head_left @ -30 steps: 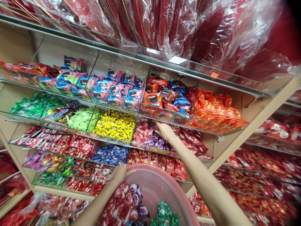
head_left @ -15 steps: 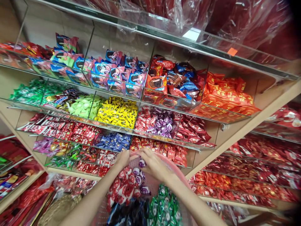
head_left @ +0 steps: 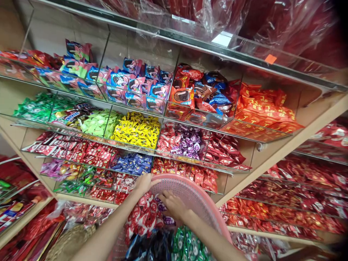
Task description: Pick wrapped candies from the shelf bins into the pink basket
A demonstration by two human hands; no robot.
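My left hand (head_left: 144,183) is closed on the far rim of a pink plastic basket (head_left: 214,203) with a perforated wall. Inside it, my right hand (head_left: 172,203) reaches down with fingers apart and slightly bent, its fingertips at the purple-and-white wrapped candies (head_left: 169,220). Red-and-white wrapped candies (head_left: 144,215) are heaped to the left of them. Closer to me in the basket lie dark blue-black packets (head_left: 150,244) and green wrapped candies (head_left: 187,243). My right hand and forearm hide part of the purple candies.
A glass-fronted shelf rack stands ahead, holding yellow candies (head_left: 137,130), purple candies (head_left: 189,141), blue-pink snack packs (head_left: 133,85) and orange packets (head_left: 266,107). More red packets (head_left: 288,188) fill shelves on the right. A woven straw item (head_left: 69,241) sits at lower left.
My right hand has moved from near the far rim down into the basket, to the purple candies. My left hand stays on the rim.
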